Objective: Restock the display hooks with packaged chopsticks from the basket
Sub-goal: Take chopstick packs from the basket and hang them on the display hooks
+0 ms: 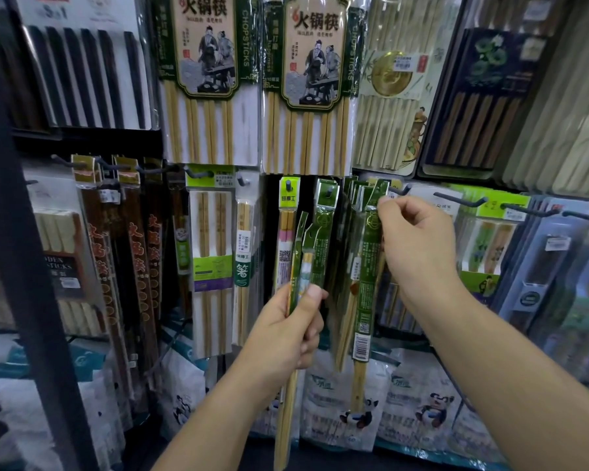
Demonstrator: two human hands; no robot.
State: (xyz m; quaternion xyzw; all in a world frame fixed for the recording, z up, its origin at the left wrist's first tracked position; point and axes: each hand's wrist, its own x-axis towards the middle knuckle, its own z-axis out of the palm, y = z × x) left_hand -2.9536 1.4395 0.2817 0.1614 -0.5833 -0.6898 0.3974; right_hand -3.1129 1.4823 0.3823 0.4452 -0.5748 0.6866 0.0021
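Head view: left hand grips green packets mid-frame; right hand pinches the top of a hanging packet; upper packs read "CHOPSTICKS".

The right hand is raised just below and beside the hook, fingers curled, thumb and forefinger pinching the top of a green packet. Its bare right forearm slants down, away to the right of the hook. The left hand sits well below and left of the hook, fingers wrapped round a few packets, thumb pressed flat on top. The left forearm runs further down and left.
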